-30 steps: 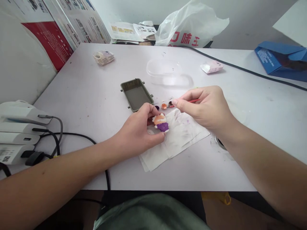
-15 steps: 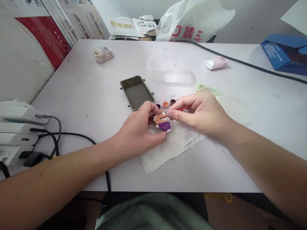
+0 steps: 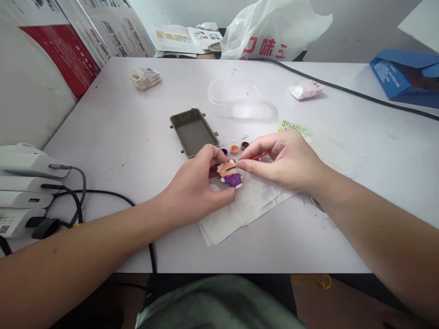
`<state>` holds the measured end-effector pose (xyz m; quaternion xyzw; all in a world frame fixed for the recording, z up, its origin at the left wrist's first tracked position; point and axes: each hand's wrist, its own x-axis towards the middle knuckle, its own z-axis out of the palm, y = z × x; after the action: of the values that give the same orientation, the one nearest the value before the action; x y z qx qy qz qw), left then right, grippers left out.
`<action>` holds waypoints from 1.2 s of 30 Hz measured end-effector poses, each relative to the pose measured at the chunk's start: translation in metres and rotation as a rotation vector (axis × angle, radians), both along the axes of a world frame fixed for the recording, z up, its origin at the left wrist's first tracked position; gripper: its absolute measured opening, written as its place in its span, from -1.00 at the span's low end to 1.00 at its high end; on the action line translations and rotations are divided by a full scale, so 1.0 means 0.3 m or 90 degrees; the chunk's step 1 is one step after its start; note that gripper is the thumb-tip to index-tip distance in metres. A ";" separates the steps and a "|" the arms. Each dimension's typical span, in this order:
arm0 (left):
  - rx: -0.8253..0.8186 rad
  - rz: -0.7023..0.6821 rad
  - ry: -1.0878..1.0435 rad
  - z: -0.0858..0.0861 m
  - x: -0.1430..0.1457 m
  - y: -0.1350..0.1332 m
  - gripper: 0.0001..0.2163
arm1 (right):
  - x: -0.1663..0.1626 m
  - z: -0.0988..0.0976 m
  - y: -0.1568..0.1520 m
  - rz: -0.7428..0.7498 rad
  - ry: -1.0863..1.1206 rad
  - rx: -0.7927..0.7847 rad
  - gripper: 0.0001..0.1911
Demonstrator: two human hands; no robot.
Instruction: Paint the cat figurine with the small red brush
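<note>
Between the thumb and fingers of my left hand [image 3: 202, 183] is a small figurine [image 3: 232, 178], painted orange above and purple below, with white bumps at its edges. My right hand [image 3: 281, 162] pinches a thin red paintbrush [image 3: 261, 156], whose dark tip lies at the orange part. I cannot tell whether the tip touches it. White tissues [image 3: 236, 214] lie under both hands. Just behind the fingers stand small paint pots, an orange one [image 3: 234, 149] and a dark brown one [image 3: 244, 145] among them.
An olive-green tray [image 3: 194, 132] sits behind my left hand. Farther back are a clear plastic container [image 3: 235, 93] and two small wrapped packets [image 3: 145, 78]. Chargers with cables [image 3: 24, 183] crowd the left edge. A blue box [image 3: 404, 77] stands at the back right.
The whole view has shifted slightly, so things appear a little farther left. Both hands keep nearly the same pose, the figurine and paintbrush still in them.
</note>
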<state>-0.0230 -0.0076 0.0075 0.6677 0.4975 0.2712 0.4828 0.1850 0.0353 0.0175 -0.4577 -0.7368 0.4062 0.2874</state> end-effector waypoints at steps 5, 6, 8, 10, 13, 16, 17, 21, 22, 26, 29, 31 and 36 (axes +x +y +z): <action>0.000 0.000 0.000 0.003 0.001 0.002 -0.69 | 0.015 -0.004 0.008 0.000 -0.013 0.003 -0.88; 0.002 0.002 0.002 0.003 0.001 0.002 -0.69 | 0.019 -0.005 0.010 -0.004 -0.015 0.010 -0.87; 0.006 0.006 0.009 0.002 0.000 0.002 -0.68 | 0.026 -0.006 0.014 -0.007 -0.019 0.022 -0.87; 0.009 0.006 0.014 0.000 -0.001 0.002 -0.68 | 0.035 -0.004 0.018 -0.005 -0.019 0.025 -0.90; 0.019 0.006 0.014 -0.005 -0.003 0.003 -0.67 | 0.047 -0.001 0.022 0.011 -0.010 0.019 -0.90; 0.029 0.009 0.011 -0.010 -0.003 0.005 -0.67 | 0.046 -0.001 0.020 0.015 0.014 0.022 -0.89; 0.028 0.007 0.008 -0.012 -0.002 0.005 -0.67 | 0.042 -0.002 0.018 0.016 0.025 0.022 -0.89; 0.033 -0.003 -0.006 -0.015 0.002 0.007 -0.68 | 0.011 -0.009 0.007 0.047 0.059 0.007 -0.92; 0.037 -0.002 -0.006 -0.016 0.003 0.007 -0.68 | 0.004 -0.010 0.004 0.054 0.062 0.008 -0.94; 0.052 0.002 -0.009 -0.015 0.006 0.005 -0.68 | -0.004 -0.016 0.001 0.065 0.044 0.044 -0.95; 0.058 0.004 -0.007 -0.013 0.009 0.003 -0.67 | 0.003 -0.018 0.001 0.062 0.017 0.071 -0.95; 0.060 0.006 -0.004 -0.012 0.011 0.003 -0.66 | 0.009 -0.016 0.000 0.056 0.002 0.079 -0.95; 0.058 0.010 0.002 -0.012 0.007 0.003 -0.65 | 0.021 -0.007 -0.002 0.039 -0.016 0.091 -0.90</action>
<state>-0.0208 -0.0068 0.0041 0.6854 0.4909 0.2962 0.4489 0.1913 0.0347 0.0152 -0.4183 -0.7812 0.3555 0.2972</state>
